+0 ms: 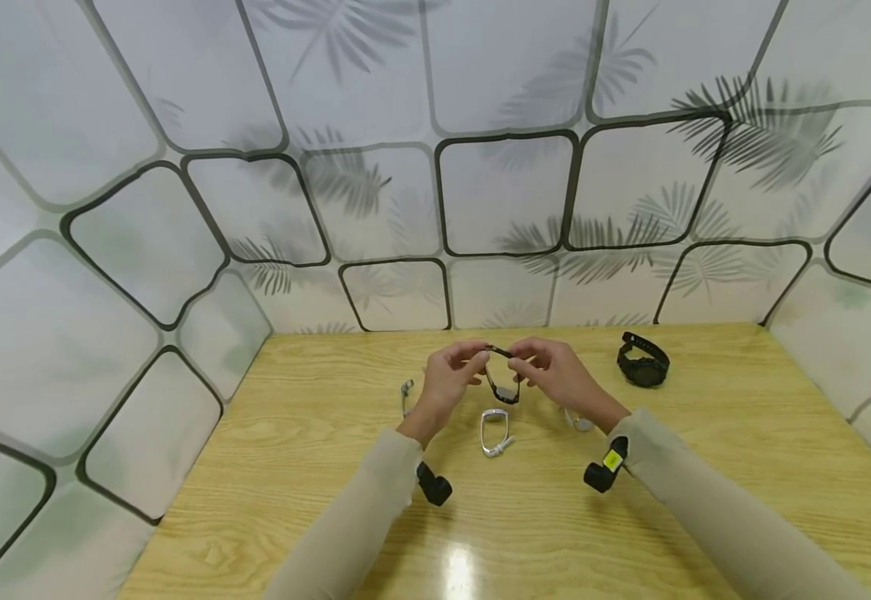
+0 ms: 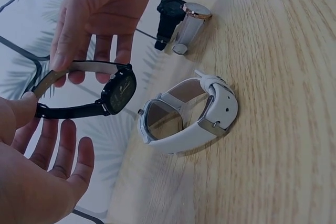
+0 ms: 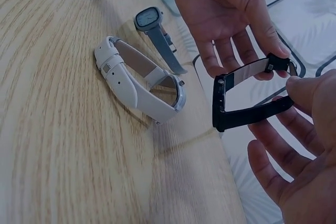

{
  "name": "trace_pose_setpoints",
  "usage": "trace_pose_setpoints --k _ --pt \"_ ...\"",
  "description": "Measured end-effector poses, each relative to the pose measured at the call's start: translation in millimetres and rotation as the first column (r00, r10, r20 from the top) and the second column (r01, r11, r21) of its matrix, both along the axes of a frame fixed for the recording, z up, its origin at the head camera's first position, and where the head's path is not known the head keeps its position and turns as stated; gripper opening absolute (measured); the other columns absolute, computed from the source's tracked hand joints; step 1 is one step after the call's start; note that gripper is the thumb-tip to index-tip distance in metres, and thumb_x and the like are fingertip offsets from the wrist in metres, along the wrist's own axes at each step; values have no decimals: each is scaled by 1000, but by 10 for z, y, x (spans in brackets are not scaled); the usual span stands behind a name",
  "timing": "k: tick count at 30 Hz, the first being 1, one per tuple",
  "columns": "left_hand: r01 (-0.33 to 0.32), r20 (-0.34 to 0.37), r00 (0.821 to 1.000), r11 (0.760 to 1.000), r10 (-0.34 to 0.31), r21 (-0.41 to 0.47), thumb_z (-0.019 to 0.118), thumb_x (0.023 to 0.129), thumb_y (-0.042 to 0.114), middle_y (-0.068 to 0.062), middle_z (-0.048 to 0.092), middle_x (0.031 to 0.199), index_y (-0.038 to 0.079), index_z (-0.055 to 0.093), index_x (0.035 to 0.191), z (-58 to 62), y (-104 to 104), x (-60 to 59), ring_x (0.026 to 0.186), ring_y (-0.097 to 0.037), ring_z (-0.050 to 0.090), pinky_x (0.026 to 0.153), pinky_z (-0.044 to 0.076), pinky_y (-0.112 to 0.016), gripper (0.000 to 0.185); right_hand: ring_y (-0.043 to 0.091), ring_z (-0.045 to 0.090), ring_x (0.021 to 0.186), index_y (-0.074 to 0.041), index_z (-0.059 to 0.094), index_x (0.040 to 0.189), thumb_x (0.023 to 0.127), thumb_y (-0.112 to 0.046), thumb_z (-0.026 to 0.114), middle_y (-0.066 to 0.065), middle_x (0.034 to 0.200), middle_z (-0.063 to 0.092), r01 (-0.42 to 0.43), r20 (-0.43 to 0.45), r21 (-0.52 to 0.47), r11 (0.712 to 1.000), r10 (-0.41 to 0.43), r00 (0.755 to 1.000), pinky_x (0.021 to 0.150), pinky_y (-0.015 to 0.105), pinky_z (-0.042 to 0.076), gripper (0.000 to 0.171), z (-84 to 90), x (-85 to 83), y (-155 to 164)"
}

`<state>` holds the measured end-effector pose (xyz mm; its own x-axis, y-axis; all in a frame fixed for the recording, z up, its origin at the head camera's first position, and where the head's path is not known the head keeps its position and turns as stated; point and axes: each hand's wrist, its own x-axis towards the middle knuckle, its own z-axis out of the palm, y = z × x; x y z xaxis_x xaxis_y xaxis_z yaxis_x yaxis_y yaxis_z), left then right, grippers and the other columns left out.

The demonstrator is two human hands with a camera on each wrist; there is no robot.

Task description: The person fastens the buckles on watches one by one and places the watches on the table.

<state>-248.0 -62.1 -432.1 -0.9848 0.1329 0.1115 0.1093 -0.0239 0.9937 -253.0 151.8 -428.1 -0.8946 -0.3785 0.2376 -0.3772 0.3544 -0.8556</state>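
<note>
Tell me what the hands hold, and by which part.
Both hands, left and right, hold the black watch above the table by its strap ends, one strap end each; its dial hangs between.

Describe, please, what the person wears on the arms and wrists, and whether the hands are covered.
Both arms are covered by long, close-fitting beige sleeves, the left sleeve and the right sleeve, reaching to the wrists. A small black camera sits under the left wrist; the one at the right wrist bears a yellow label. Left hand and right hand are bare.
</note>
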Motion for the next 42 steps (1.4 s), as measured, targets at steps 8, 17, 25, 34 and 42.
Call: trace_pose_setpoints --k 8,17,25,34,42 --pt "20 7 1000 999 -20 -32 70 101 17 -17 70 118 -2 70 124 -1 17 0 94 -25 69 89 58 -52 30 40 72 89 -2 68 128 105 -22 64 16 114 72 -9 -24 5 1000 9 1000 77 51 61 31 27 28 -9" --pt "49 21 999 998 -48 -39 69 101 17 -14 71 113 -3 70 123 -19 21 14 88 -15 68 90 58 -53 29 35 70 86 -8 70 127 104 -26 65 17 113 72 2 -31 31 1000 -1 1000 75 57 58 30 -27 7 -24" --pt "56 24 998 998 -56 -31 69 101 19 -13 72 108 -2 72 119 -55 23 11 90 -20 68 84 61 -43 27 37 70 89 -8 72 126 103 -27 67 8 112 74 19 -42 49 999 -17 999 73 52 59 30 -38 -2 -51" --pt "42 42 998 999 -43 5 68 102 19 -14 72 110 0 72 121 -52 -19 -20 91 -20 68 91 58 -51 28 30 72 86 -6 68 129 103 -25 67 19 110 73 -13 -13 8 1000 14 1000 74 52 59 32 -90 -2 -23" --pt "43 53 998 999 -43 1 70 101 22 -12 72 108 0 72 120 -60 -42 -37 95 -26 70 91 59 -50 30 19 71 87 -4 69 127 103 -25 67 20 115 71 -9 -1 -7 1000 9 1000 76 35 60 32 -123 2 4"
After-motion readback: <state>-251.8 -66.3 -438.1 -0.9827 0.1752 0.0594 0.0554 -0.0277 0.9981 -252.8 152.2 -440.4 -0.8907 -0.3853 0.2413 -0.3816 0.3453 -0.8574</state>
